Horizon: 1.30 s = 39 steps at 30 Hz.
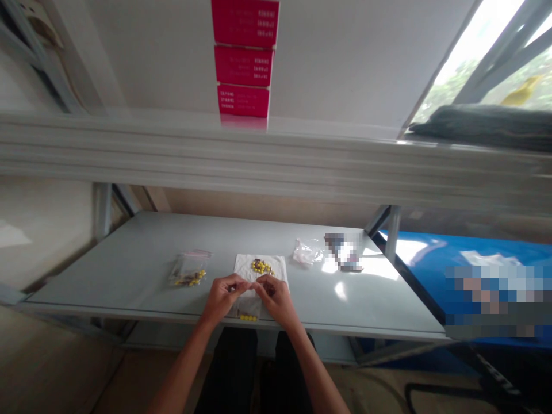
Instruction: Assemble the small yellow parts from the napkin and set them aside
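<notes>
My left hand (223, 297) and my right hand (276, 299) come together above a white paper napkin (261, 269) at the table's front edge. Their fingertips nearly meet, and whatever lies between them is too small to make out. A cluster of yellow beads (261, 267) rests on the napkin just beyond my hands. A short row of yellow beads (248, 317) shows below my hands. To the left, a clear zip bag (188, 271) holds yellow and dark beads.
A crumpled clear plastic bag (308, 252) and a blurred item (345, 253) lie to the right on the pale grey table (129, 270). A metal shelf (259, 155) with red boxes (244, 57) runs overhead. A blue surface (414, 247) lies beyond the table's right edge.
</notes>
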### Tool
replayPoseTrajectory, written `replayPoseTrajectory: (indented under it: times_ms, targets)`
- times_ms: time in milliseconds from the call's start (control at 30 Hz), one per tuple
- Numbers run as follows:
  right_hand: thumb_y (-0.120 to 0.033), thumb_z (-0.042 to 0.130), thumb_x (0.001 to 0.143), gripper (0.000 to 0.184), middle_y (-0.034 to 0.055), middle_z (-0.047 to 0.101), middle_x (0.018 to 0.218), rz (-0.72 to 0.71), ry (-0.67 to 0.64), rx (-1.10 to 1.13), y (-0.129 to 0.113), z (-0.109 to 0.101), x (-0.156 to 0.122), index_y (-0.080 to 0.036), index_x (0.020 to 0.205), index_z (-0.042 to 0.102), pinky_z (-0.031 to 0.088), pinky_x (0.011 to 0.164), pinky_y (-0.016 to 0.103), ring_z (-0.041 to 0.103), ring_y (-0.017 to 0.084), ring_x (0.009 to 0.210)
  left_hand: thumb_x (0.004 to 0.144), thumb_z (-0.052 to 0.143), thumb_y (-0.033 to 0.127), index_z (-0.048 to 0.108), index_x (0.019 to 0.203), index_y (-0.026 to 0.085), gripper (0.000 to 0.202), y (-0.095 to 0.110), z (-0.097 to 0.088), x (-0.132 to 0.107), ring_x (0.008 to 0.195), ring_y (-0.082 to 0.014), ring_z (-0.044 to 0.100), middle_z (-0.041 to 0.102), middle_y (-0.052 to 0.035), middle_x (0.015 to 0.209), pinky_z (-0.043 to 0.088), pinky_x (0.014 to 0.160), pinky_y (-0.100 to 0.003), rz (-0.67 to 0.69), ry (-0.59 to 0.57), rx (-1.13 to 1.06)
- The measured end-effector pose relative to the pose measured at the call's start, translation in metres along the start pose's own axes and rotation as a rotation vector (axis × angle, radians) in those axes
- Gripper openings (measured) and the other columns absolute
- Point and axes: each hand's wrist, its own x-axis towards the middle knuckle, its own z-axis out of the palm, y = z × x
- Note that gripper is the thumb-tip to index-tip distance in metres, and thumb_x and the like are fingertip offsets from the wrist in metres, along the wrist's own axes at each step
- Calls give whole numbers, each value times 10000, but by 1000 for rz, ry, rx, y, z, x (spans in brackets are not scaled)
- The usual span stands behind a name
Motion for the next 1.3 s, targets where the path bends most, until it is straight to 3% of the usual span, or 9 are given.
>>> replayPoseTrajectory:
  times_ms: [200, 367, 567, 733, 900, 1033, 1167, 1300]
  targets:
    - [-472, 599, 935, 338, 27, 655, 723, 10, -12, 36, 0, 0, 1, -156, 884, 705, 389, 566, 239, 520, 129, 597, 801, 719, 457, 780, 787, 158, 305, -5, 3, 1, 656, -179, 644, 745, -53, 744, 483, 597, -244, -44, 32, -26]
    - [-428, 548, 964, 388, 32, 673, 670, -14, -31, 4, 0, -1, 0, -167, 730, 714, 412, 609, 255, 554, 150, 615, 775, 733, 465, 788, 862, 160, 322, -6, 4, 2, 666, -200, 688, 782, -83, 877, 537, 598, -270, -93, 47, -87]
    - [-407, 560, 952, 388, 29, 667, 613, -10, 25, -14, -2, -2, -4, -173, 687, 721, 390, 568, 256, 539, 148, 558, 764, 735, 421, 757, 735, 160, 263, -8, 3, 2, 635, -204, 682, 742, -52, 676, 532, 651, -282, -97, 70, -79]
    - [-479, 515, 972, 413, 37, 677, 671, -13, -44, 0, -6, 0, -2, -162, 820, 730, 399, 561, 243, 551, 146, 578, 803, 687, 472, 710, 712, 164, 322, -11, 1, 2, 598, -175, 642, 701, -28, 636, 509, 620, -259, -53, 62, -43]
    - [-486, 495, 985, 504, 18, 636, 571, -34, -1, -72, -5, 1, -3, -166, 663, 712, 383, 554, 241, 506, 126, 523, 777, 711, 487, 717, 712, 161, 332, -12, 2, 3, 594, -181, 649, 702, -30, 629, 511, 613, -261, -78, 62, -52]
    - [-552, 492, 974, 530, 3, 606, 501, 35, -46, 19, 1, 1, -4, -153, 739, 751, 375, 501, 227, 467, 107, 440, 783, 711, 502, 725, 740, 156, 349, -12, 0, 3, 569, -178, 651, 695, -30, 600, 511, 592, -258, -94, 76, -77]
    - [-617, 366, 999, 626, 41, 706, 629, 64, -48, 170, 2, 1, -3, -130, 978, 760, 418, 511, 227, 482, 102, 438, 786, 707, 521, 721, 822, 148, 375, -9, -32, 9, 521, -162, 634, 687, -23, 626, 500, 534, -248, -83, 169, -49]
    - [-619, 375, 997, 600, 48, 732, 687, 79, -31, 142, -3, 2, -1, -141, 1035, 736, 427, 530, 232, 496, 107, 459, 739, 737, 541, 713, 1118, 158, 539, -10, -100, 25, 533, -151, 639, 735, -33, 789, 506, 531, -255, -69, 323, 15]
